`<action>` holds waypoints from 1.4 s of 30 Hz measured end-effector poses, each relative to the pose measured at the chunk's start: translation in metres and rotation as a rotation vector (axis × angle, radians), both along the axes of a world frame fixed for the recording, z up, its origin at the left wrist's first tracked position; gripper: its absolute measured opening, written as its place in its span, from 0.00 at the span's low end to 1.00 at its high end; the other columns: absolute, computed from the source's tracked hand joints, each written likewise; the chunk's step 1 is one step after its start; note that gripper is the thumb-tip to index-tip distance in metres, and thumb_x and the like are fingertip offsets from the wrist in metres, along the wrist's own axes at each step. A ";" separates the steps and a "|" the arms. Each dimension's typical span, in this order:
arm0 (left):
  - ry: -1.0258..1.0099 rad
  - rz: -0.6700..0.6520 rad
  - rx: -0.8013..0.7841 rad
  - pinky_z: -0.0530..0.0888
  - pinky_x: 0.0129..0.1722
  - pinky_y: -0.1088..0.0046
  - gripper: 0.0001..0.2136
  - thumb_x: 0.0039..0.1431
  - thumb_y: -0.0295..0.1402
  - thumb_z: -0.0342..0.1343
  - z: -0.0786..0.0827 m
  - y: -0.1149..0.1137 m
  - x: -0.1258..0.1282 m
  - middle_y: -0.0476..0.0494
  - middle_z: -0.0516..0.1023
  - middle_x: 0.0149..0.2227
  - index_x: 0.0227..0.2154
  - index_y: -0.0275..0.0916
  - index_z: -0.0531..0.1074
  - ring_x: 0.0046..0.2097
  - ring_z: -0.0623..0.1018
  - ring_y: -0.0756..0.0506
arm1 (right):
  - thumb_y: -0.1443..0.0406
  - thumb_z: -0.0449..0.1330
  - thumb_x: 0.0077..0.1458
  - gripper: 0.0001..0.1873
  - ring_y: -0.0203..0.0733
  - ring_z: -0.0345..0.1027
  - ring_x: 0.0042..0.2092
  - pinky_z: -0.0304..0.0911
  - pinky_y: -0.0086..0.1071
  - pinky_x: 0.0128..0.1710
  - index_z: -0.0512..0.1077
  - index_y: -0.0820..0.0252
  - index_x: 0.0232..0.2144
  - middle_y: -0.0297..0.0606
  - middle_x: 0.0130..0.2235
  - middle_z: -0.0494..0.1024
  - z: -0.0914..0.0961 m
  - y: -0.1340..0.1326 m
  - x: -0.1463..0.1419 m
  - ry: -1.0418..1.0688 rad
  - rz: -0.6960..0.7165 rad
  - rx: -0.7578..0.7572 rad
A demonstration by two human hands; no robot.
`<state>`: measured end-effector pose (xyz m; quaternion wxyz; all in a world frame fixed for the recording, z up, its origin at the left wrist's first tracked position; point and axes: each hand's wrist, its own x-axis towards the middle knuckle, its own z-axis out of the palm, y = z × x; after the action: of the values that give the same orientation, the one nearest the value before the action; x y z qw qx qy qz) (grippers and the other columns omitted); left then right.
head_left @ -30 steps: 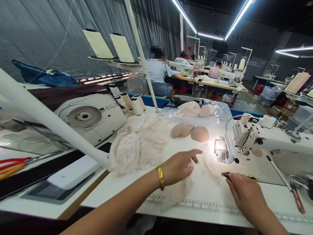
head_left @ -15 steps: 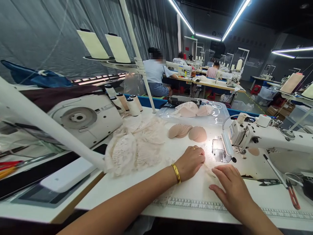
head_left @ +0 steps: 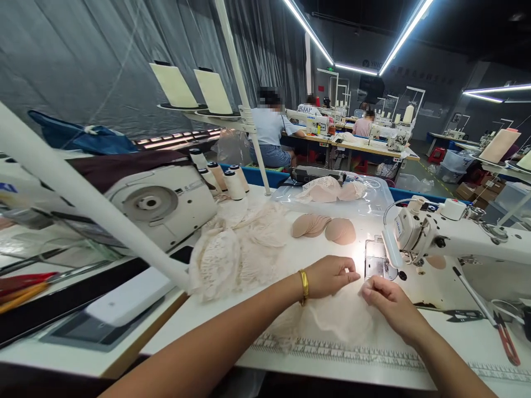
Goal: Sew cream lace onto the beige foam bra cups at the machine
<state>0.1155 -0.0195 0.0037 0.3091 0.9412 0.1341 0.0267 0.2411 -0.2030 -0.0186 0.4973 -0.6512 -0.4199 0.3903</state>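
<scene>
Between my hands a sheer cream lace piece [head_left: 342, 318] hangs down over the table's front part, its lower edge near the printed ruler strip. My left hand [head_left: 334, 276], with a gold bracelet at the wrist, pinches its upper edge. My right hand [head_left: 384, 298] pinches the same edge a little to the right, thumb against fingers. Both hands are just in front of the sewing machine's needle plate [head_left: 375, 260]. A heap of cream lace [head_left: 236, 249] lies left of my left hand. Beyond the hands rest two fanned stacks of beige round pads [head_left: 340, 230].
The white sewing machine [head_left: 440, 226] stands at the right. Thread snips [head_left: 506, 337] lie near it. At the back, a clear plastic tray [head_left: 282, 194] holds beige lace-trimmed cups. Thread cones [head_left: 234, 185] and a slanting white pole [head_left: 124, 215] are at the left. Other people sit farther off.
My right hand has closed from spread fingers to a pinch on the lace. The lace now spreads out below both hands. The view has shifted slightly.
</scene>
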 end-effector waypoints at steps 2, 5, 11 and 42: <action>-0.042 0.129 0.192 0.76 0.40 0.66 0.11 0.67 0.41 0.53 -0.003 0.017 0.012 0.45 0.81 0.35 0.41 0.40 0.74 0.38 0.81 0.41 | 0.52 0.62 0.58 0.15 0.39 0.60 0.33 0.55 0.33 0.34 0.69 0.56 0.30 0.30 0.28 0.68 -0.010 0.006 0.008 0.045 0.002 0.007; -0.116 0.284 0.319 0.70 0.58 0.56 0.17 0.63 0.32 0.55 -0.007 0.044 0.032 0.32 0.74 0.58 0.54 0.37 0.70 0.59 0.73 0.34 | 0.51 0.61 0.57 0.15 0.39 0.60 0.29 0.54 0.32 0.32 0.68 0.55 0.33 0.29 0.25 0.68 -0.022 0.011 0.018 0.132 0.000 0.027; -0.094 0.317 0.406 0.69 0.58 0.62 0.14 0.62 0.27 0.52 -0.015 0.077 0.055 0.36 0.80 0.52 0.49 0.37 0.76 0.56 0.76 0.37 | 0.48 0.61 0.58 0.18 0.38 0.60 0.30 0.55 0.32 0.30 0.68 0.56 0.30 0.31 0.27 0.69 -0.026 0.011 0.023 0.071 -0.009 0.017; -0.188 0.471 -0.434 0.59 0.25 0.76 0.08 0.46 0.37 0.54 0.007 -0.035 -0.061 0.55 0.63 0.23 0.26 0.40 0.63 0.27 0.62 0.50 | 0.44 0.56 0.63 0.24 0.39 0.68 0.33 0.61 0.31 0.29 0.74 0.59 0.37 0.39 0.38 0.78 -0.026 0.012 0.021 0.059 0.004 -0.034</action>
<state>0.0544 -0.0547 0.0104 0.4986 0.7899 0.3214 0.1552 0.2624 -0.1909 -0.0446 0.4976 -0.6467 -0.3998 0.4175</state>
